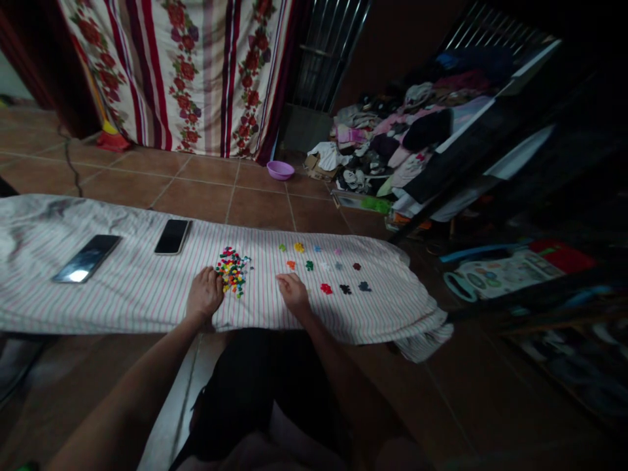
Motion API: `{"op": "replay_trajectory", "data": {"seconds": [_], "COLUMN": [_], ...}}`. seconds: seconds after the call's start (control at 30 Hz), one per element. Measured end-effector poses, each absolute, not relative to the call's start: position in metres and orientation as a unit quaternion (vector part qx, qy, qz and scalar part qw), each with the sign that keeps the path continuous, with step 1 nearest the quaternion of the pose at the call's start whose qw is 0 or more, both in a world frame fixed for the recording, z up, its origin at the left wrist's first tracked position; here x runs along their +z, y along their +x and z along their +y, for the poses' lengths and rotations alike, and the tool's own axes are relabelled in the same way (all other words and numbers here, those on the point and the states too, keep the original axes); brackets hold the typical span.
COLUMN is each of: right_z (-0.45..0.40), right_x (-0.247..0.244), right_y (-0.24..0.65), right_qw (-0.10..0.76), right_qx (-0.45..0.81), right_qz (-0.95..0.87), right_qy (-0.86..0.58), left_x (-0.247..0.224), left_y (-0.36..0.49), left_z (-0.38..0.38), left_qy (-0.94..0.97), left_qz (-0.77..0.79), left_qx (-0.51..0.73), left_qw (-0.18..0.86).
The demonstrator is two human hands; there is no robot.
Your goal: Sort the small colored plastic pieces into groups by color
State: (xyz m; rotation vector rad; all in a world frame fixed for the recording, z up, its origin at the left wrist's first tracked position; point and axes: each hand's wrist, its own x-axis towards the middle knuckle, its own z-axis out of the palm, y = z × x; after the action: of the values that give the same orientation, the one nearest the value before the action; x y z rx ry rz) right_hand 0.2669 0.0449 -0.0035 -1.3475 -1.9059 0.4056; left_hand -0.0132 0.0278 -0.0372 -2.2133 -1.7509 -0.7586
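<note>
A heap of small mixed-colour pieces (233,271) lies on the striped cloth (260,307). My left hand (205,292) rests at the heap's left edge, fingers lying on the cloth. Over to the right, my right hand (294,293) is closed in a pinch; what it holds, if anything, is too small to make out. Beyond and beside it are little single-colour groups in rows: yellow pieces (299,247), orange pieces (291,265), dark green pieces (309,265), red pieces (326,288), black pieces (345,289), dark grey pieces (364,286) and several others.
Two phones, a larger phone (88,258) and a smaller phone (173,237), lie on the cloth at left. A purple basin (280,171) sits on the tiled floor near a floral curtain (206,78). Clothes (387,140) are piled at the back right.
</note>
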Motion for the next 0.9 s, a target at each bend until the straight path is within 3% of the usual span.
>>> {"op": "replay_trajectory", "data": {"seconds": [0.27,0.47,0.9], "right_z": [0.054,0.062,0.062], "right_x": [-0.012,-0.001,0.012], "right_y": [0.184,0.166,0.144], "right_qw": [0.26,0.184,0.133], "right_qx": [0.207,0.202,0.17], "right_qz": [-0.817,-0.818,-0.811], "right_qy": [-0.47,-0.507,-0.543], "left_x": [-0.04,-0.041,-0.044], "left_y": [-0.012,-0.011,-0.01], "left_z": [0.029,0.029,0.029], "left_qy": [-0.733,-0.728,-0.726], "left_qz": [-0.615,-0.617,-0.624], "left_qx": [-0.287,-0.296,-0.289], "left_qw": [0.054,0.036,0.027]}}
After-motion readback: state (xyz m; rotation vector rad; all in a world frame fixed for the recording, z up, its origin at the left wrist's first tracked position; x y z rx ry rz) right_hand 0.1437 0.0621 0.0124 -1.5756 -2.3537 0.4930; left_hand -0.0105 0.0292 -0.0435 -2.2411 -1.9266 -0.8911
